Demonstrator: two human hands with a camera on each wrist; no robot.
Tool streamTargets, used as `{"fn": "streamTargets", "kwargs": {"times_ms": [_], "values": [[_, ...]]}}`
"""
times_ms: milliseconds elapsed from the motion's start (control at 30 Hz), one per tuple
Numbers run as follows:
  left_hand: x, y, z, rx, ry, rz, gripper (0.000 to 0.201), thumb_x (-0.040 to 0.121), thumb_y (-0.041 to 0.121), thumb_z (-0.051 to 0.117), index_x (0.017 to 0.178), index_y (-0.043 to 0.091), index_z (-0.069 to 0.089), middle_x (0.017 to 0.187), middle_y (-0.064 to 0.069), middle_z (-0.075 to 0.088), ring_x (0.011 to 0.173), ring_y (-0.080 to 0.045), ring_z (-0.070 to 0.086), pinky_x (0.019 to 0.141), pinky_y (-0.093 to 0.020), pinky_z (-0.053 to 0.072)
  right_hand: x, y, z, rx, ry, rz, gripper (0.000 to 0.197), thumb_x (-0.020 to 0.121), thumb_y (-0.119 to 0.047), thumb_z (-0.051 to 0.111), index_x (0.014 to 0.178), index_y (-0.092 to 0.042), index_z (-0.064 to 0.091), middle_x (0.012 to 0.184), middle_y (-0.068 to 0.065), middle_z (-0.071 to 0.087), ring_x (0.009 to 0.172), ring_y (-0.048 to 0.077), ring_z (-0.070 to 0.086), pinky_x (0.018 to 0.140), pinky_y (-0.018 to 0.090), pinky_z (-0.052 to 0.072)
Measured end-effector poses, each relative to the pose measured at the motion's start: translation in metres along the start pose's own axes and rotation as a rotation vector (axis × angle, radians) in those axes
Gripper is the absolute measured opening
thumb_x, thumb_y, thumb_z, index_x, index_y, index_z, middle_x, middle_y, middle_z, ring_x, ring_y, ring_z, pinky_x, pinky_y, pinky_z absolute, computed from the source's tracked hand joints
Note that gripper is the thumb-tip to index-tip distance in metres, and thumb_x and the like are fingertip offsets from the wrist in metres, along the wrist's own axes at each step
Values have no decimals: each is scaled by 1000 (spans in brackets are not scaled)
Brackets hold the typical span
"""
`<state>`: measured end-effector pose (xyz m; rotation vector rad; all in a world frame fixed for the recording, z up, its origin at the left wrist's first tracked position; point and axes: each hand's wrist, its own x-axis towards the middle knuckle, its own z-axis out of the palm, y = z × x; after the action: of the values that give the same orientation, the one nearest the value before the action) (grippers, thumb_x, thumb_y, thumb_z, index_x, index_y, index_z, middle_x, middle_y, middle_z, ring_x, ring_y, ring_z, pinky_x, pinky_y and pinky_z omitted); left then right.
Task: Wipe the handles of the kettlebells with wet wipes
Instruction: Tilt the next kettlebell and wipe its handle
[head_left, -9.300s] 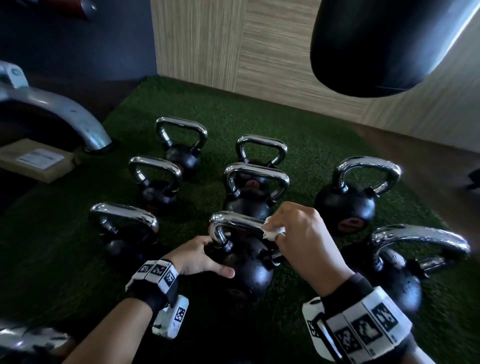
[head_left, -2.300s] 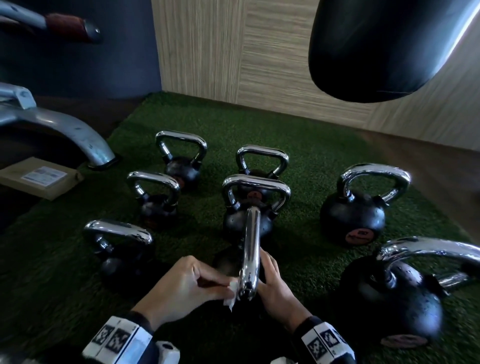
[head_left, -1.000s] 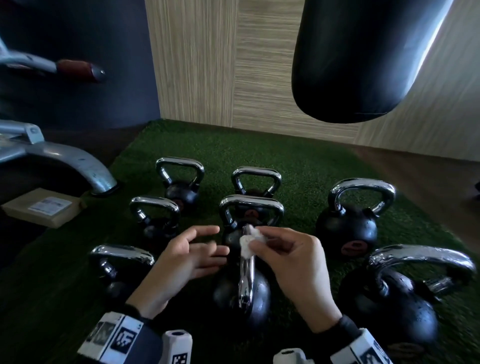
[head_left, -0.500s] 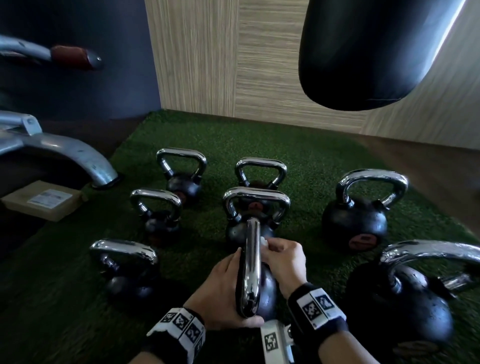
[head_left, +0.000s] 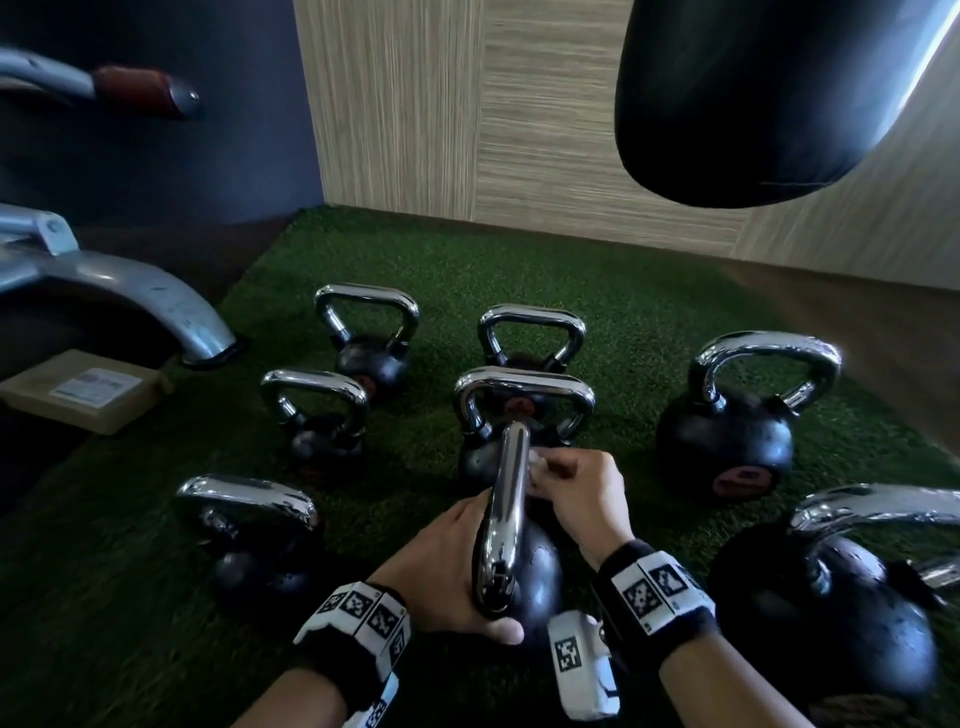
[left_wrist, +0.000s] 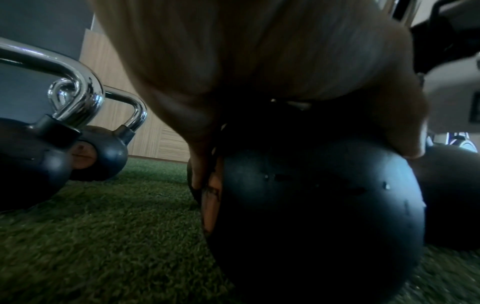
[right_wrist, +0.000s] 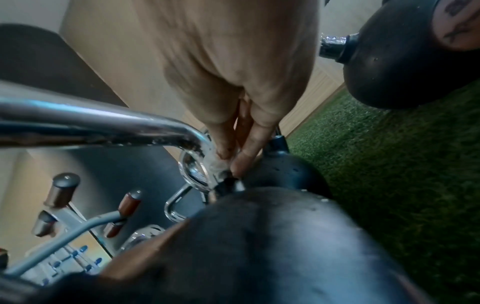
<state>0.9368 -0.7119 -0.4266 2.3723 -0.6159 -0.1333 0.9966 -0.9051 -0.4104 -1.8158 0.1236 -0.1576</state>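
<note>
A black kettlebell (head_left: 535, 571) with a chrome handle (head_left: 506, 514) stands on the turf right in front of me, its handle pointing away from me. My left hand (head_left: 447, 566) grips its round body (left_wrist: 319, 205) from the left, thumb across the near side. My right hand (head_left: 576, 493) pinches a small white wet wipe (head_left: 535, 460) against the far right leg of the handle. In the right wrist view the wipe (right_wrist: 217, 164) sits under my fingertips (right_wrist: 241, 162) where the chrome bar bends down to the body.
Several other chrome-handled kettlebells stand around on the green turf (head_left: 649, 332), one close behind (head_left: 524, 400), big ones at right (head_left: 727, 441) and near right (head_left: 831, 608). A black punching bag (head_left: 753, 93) hangs above right. A grey machine leg (head_left: 130, 291) and a cardboard box (head_left: 88, 389) lie left.
The wipe passed from my left hand to my right. My left hand dropped onto the kettlebell's body, and my right hand brought the wipe down onto the handle's far right side.
</note>
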Motion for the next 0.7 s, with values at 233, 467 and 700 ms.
{"fn": "streamTargets", "kwargs": {"times_ms": [233, 467, 700], "values": [[10, -10, -5, -135, -36, -34, 117, 45, 62, 96, 144, 35, 40, 138, 19, 50, 132, 0, 48, 113, -32, 44, 8, -20, 3, -113, 127, -142, 11, 86, -15, 80, 88, -25, 84, 79, -7, 80, 80, 9, 76, 80, 31, 62], [11, -15, -4, -165, -11, -5, 120, 46, 63, 95, 147, 29, 41, 141, 16, 50, 135, -1, 47, 116, -33, 41, 6, -27, 4, -171, 101, -209, 22, 84, -9, 78, 100, -24, 84, 93, -8, 81, 91, 5, 75, 92, 38, 60], [11, -22, -2, -203, -13, -31, 119, 47, 55, 99, 148, 34, 38, 145, 17, 49, 138, -1, 45, 118, -33, 39, -32, -52, 2, -177, 78, -477, 40, 80, 12, 68, 100, -19, 83, 105, -12, 79, 101, -16, 66, 93, 5, 47]]}}
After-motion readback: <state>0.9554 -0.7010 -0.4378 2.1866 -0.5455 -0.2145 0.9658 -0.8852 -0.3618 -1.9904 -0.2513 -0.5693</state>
